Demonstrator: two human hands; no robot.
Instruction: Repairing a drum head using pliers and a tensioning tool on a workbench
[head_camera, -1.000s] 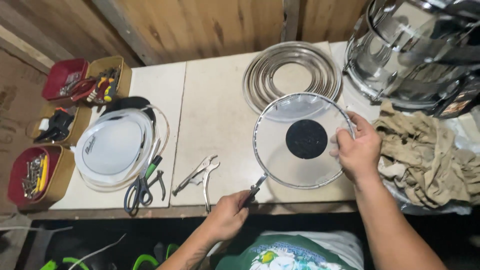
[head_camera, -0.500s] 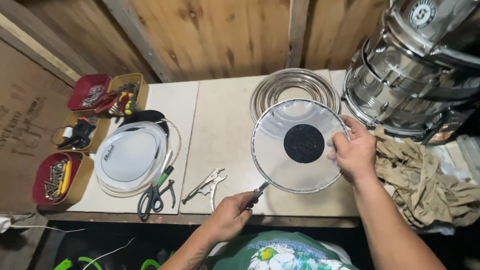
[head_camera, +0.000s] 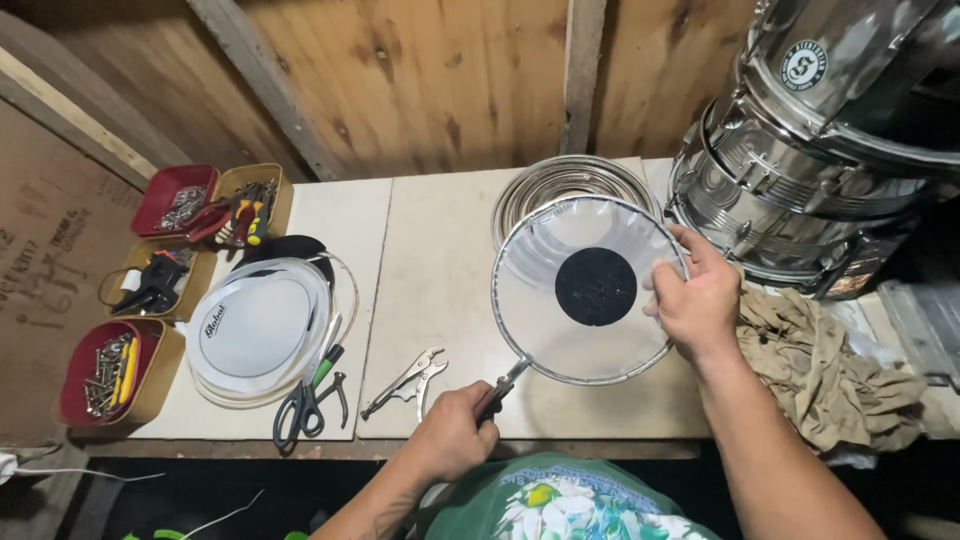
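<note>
The right hand (head_camera: 700, 300) has its fingers (head_camera: 668, 272) clamped on the right rim of a clear drumhead (head_camera: 588, 290) with a black centre dot, holding it tilted above the tabletop (head_camera: 440, 290) near the front edge. The left hand (head_camera: 455, 435) is closed around the handle of a slim tool (head_camera: 503, 385), seemingly pliers, whose tip meets the lower left of the drumhead's metal hoop. By the look of it, the step in hand is working on that hoop edge; the next move would call for a steady grip with the right hand while the tool bites or turns at the rim.

Just behind the drumhead, toward the back edge, lies a stack of metal drum hoops (head_camera: 570, 180). Locking pliers (head_camera: 405, 380) lie near the front edge, left of the left hand, and scissors (head_camera: 305, 405) farther left. A white drumhead (head_camera: 255, 325) rests on the left part of the tabletop, with red and yellow trays of screws and hand tools (head_camera: 120, 370) along the left edge. At the right end stand chrome drum shells (head_camera: 800, 170), and a crumpled tan rag (head_camera: 830, 370) lies in front of them. Wooden plank walls (head_camera: 420, 80) rise behind the tabletop
</note>
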